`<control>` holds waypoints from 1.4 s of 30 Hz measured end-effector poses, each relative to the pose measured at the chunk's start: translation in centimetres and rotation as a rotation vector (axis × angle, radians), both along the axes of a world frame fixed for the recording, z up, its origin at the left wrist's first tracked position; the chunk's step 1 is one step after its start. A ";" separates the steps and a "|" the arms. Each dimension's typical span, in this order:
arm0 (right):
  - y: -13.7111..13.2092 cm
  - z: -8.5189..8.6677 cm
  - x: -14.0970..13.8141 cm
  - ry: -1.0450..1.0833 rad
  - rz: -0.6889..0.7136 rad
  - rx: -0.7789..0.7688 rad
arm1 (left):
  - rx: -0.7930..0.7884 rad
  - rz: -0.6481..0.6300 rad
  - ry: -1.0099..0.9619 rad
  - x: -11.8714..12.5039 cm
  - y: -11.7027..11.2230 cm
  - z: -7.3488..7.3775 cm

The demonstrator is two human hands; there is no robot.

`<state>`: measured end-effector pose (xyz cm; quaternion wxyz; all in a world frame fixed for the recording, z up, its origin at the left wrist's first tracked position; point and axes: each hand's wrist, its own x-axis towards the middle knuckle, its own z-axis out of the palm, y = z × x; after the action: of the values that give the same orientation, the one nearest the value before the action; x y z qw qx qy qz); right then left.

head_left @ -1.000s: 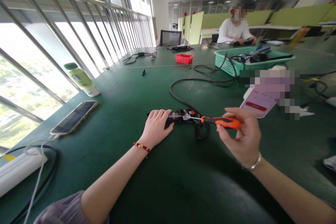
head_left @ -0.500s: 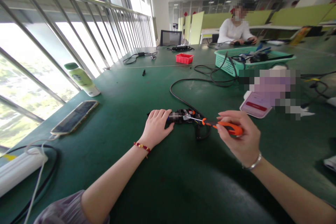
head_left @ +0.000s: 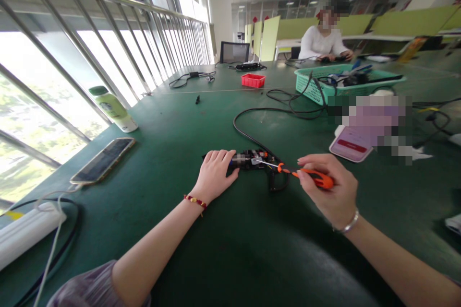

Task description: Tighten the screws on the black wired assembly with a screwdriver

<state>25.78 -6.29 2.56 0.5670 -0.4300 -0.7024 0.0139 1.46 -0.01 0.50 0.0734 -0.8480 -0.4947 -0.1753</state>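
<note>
A black corded device (head_left: 248,159), its inner parts and wires showing, lies on the green table; it looks like an opened power tool, though its exact kind is unclear. Its left end is under my left hand (head_left: 215,172), whose fingers wrap over the dark body and hold it down. My right hand (head_left: 329,186) grips the orange and black handle of a screwdriver (head_left: 317,177). The thin shaft points left, and its tip is at the exposed parts. A looped black handle part (head_left: 278,183) sits at the device's near right side. My left palm hides the device's far left end.
A black cord (head_left: 239,127) curves back from the device toward a green basket (head_left: 313,88) of tools and cables. Beyond are a small red tray (head_left: 253,80) and a seated person (head_left: 320,43). A phone (head_left: 103,160) and bottle (head_left: 113,108) stand left; another phone (head_left: 351,146) is right.
The screwdriver's handle has turned slightly in my right hand, which has barely shifted. My left hand and the device stay in place.
</note>
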 end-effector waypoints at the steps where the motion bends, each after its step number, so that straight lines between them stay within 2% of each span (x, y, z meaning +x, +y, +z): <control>1: 0.0 0.0 0.0 0.002 0.006 0.004 | 0.001 0.000 0.000 0.0 0.0 0.0; 8: 0.5 -0.6 0.0 0.101 0.038 0.137 | 0.013 -0.007 -0.011 -0.1 0.1 -0.1; 14: -0.1 0.1 0.0 -0.024 0.007 0.023 | 0.011 -0.009 -0.012 0.0 0.1 -0.1; 21: 0.4 -0.5 -0.1 0.092 -0.011 0.138 | 0.015 -0.010 -0.015 0.0 0.1 -0.1; 27: -0.1 0.0 0.0 -0.022 -0.013 0.025 | 0.009 -0.006 -0.004 -0.1 0.1 -0.2; 34: 0.4 -0.3 0.0 0.077 0.003 0.130 | 0.027 -0.011 -0.010 -0.1 0.2 -0.3; 42: -0.3 0.7 -0.2 -0.052 -0.011 0.011 | 0.016 -0.008 -0.007 -0.1 0.1 -0.1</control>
<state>25.57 -6.60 3.23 0.5509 -0.4308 -0.7147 -0.0043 1.39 0.10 0.42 0.0778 -0.8487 -0.4903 -0.1825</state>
